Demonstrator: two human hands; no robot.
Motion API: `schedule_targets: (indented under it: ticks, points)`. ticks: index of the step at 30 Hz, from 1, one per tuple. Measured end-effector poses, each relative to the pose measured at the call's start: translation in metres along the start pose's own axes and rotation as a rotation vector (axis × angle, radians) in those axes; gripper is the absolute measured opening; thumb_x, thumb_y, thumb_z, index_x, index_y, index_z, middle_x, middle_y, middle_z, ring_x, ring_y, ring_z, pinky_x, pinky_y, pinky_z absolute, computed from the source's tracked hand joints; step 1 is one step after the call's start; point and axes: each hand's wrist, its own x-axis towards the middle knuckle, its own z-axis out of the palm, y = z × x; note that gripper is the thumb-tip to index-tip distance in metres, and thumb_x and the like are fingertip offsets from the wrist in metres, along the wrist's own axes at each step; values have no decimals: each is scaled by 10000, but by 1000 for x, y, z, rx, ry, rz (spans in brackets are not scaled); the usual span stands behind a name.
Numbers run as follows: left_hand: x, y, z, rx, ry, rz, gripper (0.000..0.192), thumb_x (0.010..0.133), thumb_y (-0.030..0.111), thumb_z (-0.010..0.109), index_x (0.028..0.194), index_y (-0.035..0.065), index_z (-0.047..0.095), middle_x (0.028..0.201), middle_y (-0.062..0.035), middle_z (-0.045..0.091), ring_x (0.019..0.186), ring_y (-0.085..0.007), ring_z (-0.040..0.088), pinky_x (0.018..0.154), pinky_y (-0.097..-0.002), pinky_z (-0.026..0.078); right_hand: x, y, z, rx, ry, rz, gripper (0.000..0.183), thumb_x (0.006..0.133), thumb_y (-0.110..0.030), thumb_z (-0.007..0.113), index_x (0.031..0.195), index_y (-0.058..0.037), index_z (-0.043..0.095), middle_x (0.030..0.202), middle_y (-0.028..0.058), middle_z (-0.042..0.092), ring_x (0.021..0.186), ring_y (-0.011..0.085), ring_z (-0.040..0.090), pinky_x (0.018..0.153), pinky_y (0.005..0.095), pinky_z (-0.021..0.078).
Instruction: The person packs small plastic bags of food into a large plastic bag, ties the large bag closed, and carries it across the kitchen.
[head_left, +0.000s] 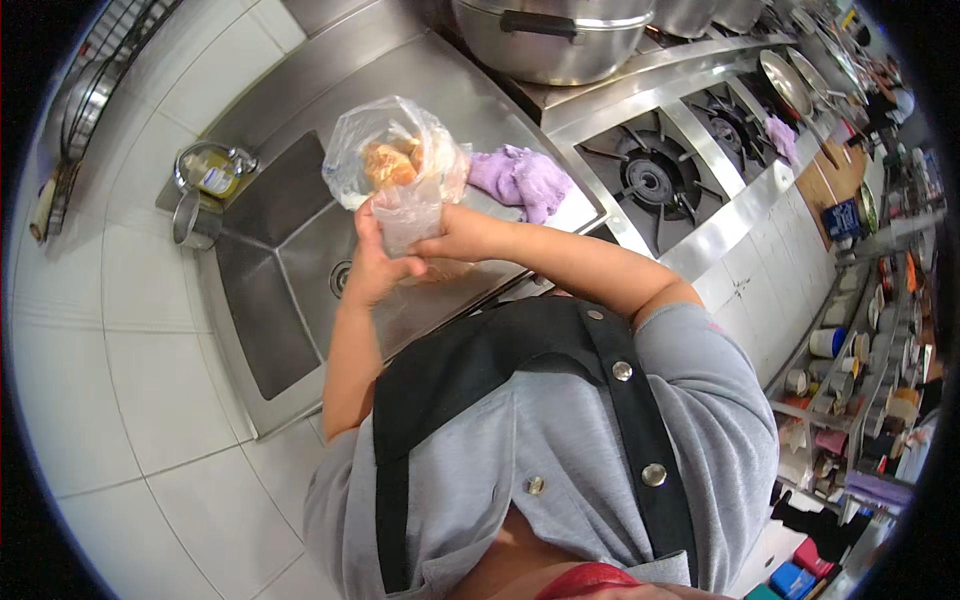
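Note:
Both of my hands are at a clear plastic bag (352, 139) over the steel counter (420, 71) beside the sink. Golden-brown pieces of food (390, 165), perhaps bread, show inside it. My left hand (370, 259) pinches the gathered plastic (409, 217) from the left, its thumb pointing inward. From the other side my right hand (469, 234) grips the same plastic, fingers partly hidden. Whether this plastic is the bag's own mouth or a second bag, I cannot tell. A crumpled purple cloth (521, 180) lies just right of the bag.
A steel sink basin (259, 300) lies to the left, with a bottle of yellow liquid (217, 176) and a metal cup (197, 221) at its corner. Right are a gas burner (649, 180), a large pot (555, 41) and frying pans (785, 81). Another person (896, 101) stands far off.

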Motion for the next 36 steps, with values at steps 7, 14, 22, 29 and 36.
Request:
schedule_targets:
  ticks: [7,14,22,29,36]
  points:
    - [-25,-52,8,110,-120,-620,590,718,217,771,1185,12,474,1133,-57,525,956,-142,536,737,-296,486,17,-35,1,-451,-57,195,269,743,-235,626,832,19,626,759,202,635,721,308,628,682,385,495]
    - [-1,-53,51,-272,149,-618,461,804,301,673,1128,12,520,1024,-66,564,872,-171,571,698,-296,484,-17,-55,-31,-312,276,113,485,695,-206,640,1122,-13,514,905,213,612,868,361,592,739,390,477]
    - [27,-46,48,23,-466,-839,276,845,191,579,1069,43,520,860,-48,567,719,-150,568,632,-264,462,-61,-66,-28,-1246,31,-684,524,778,-203,548,1279,-114,420,1219,45,515,1205,228,432,1023,635,160]
    - [29,-23,50,131,-772,-773,139,848,139,542,936,32,548,762,-48,568,669,-120,546,614,-243,441,-84,-30,-45,-1285,-63,-66,200,795,-223,519,937,-89,561,770,43,607,815,243,594,959,517,260]
    - [57,9,49,537,-836,-498,111,809,109,599,864,14,592,728,-31,578,687,-109,531,641,-270,432,-109,-29,-47,180,93,400,150,893,-202,491,923,-93,590,781,41,578,701,154,561,617,306,484]
